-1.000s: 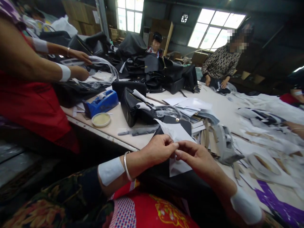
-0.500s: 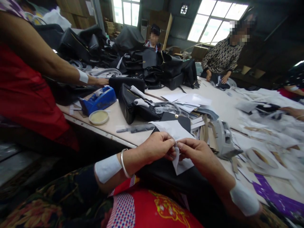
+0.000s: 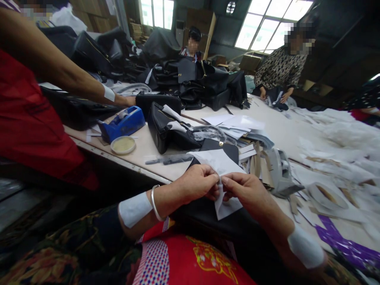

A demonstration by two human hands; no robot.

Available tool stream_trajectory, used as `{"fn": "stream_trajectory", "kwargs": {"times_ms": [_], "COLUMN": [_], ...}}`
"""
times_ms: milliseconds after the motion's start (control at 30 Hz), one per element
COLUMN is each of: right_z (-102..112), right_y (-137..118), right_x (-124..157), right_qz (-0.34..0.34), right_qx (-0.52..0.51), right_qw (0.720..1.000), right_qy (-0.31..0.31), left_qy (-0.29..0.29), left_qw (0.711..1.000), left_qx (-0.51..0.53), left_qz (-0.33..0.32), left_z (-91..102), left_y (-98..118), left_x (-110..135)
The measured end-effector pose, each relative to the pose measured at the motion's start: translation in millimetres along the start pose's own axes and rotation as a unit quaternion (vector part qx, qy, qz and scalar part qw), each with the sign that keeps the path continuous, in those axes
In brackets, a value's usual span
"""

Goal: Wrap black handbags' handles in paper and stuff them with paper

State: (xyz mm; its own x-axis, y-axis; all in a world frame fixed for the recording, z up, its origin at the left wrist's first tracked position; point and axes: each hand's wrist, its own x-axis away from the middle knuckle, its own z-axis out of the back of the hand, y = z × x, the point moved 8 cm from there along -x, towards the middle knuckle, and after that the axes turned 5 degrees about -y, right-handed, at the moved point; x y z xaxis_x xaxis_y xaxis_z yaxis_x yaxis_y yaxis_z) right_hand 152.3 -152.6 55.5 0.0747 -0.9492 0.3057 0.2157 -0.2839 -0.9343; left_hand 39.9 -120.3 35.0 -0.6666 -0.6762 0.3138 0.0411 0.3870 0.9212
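Both pinching white sheet (image 3: 218, 160) | left grip (image 3: 198, 183), right grip (image 3: 249, 192) | sheet between, extending below

No word, number or brand can be read. At nine o'clock, a co-worker's red apron (image 3: 56, 134) bears dark marks (image 3: 41, 107) that look like lettering, too blurred to make out; at six o'clock, the red cloth (image 3: 181, 249) over the person's lap carries a yellow printed motif (image 3: 212, 257). Toward twelve o'clock, a black bag (image 3: 187, 72) shows a tiny gold mark (image 3: 179, 74), too small to read.
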Motion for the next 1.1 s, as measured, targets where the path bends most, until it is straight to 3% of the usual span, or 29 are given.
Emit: {"fn": "stream_trajectory", "kwargs": {"times_ms": [233,633,900,1100], "right_z": [-3.0,-3.7,-3.6,1.3], "right_y": [-0.7,1.1,-1.4,-7.8], "right_x": [1.7,1.7,1.9,2.3], "right_qz": [0.024,0.007,0.011,0.034], "right_qx": [-0.018,-0.044,0.007,0.077], "right_qw": [0.999,0.999,1.0,0.996], "right_qy": [-0.036,-0.028,-0.012,0.019], "left_qy": [0.022,0.029,0.027,0.024], "left_qw": [1.0,1.0,1.0,0.99], "left_qx": [-0.004,0.002,-0.009,-0.127], "left_qz": [0.003,0.004,0.006,-0.046], "left_z": [3.5,4.1,1.5,4.8], "left_y": [3.3,3.3,6.6,10.3], "left_x": [2.4,1.8,4.5,5.1]}}
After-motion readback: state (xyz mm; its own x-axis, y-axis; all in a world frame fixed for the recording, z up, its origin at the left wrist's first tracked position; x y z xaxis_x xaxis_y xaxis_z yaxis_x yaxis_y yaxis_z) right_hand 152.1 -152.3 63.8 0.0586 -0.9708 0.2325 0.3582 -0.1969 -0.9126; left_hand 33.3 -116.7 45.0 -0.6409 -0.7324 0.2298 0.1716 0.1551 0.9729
